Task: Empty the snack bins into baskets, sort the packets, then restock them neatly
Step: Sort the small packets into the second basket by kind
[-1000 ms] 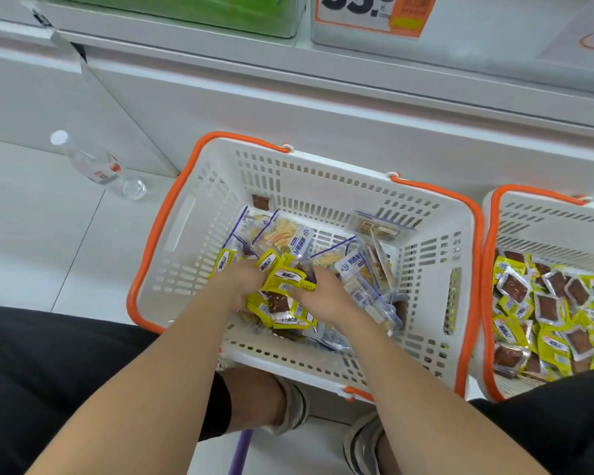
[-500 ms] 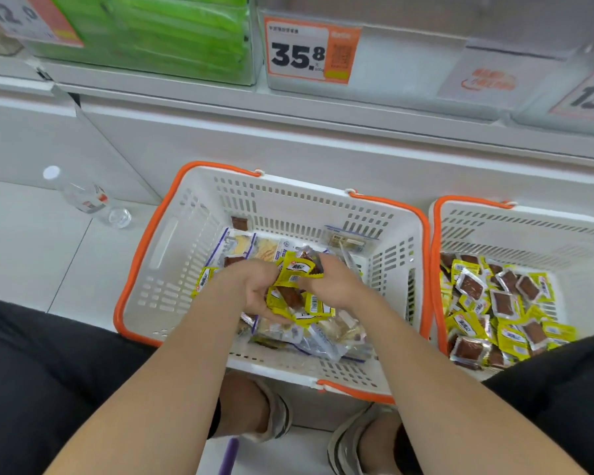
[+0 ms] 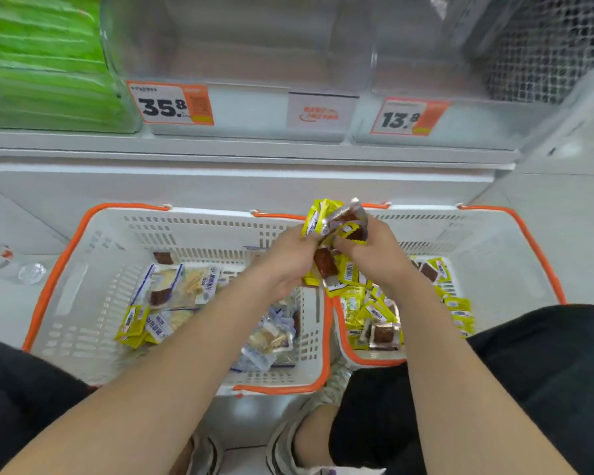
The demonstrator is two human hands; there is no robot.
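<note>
Two white baskets with orange rims sit side by side on the floor. The left basket (image 3: 83,275) holds blue-edged clear packets (image 3: 186,286) and a few yellow packets (image 3: 132,323). The right basket (image 3: 494,255) holds several yellow packets (image 3: 371,310). My left hand (image 3: 288,258) and my right hand (image 3: 374,252) together grip a bunch of yellow packets (image 3: 333,224), raised over the divide between the baskets, above the right basket's left edge.
Clear shelf bins with price tags 35.8 (image 3: 170,103) and 13.8 (image 3: 410,116) stand above the baskets. A bin of green packs (image 3: 45,63) is at upper left. A water bottle (image 3: 0,262) lies on the floor, left. My knees and shoes frame the baskets.
Both hands lifted the bunch of yellow packets out of the left basket and carried it right, to the edge of the right basket. The view tilted up toward the shelf.
</note>
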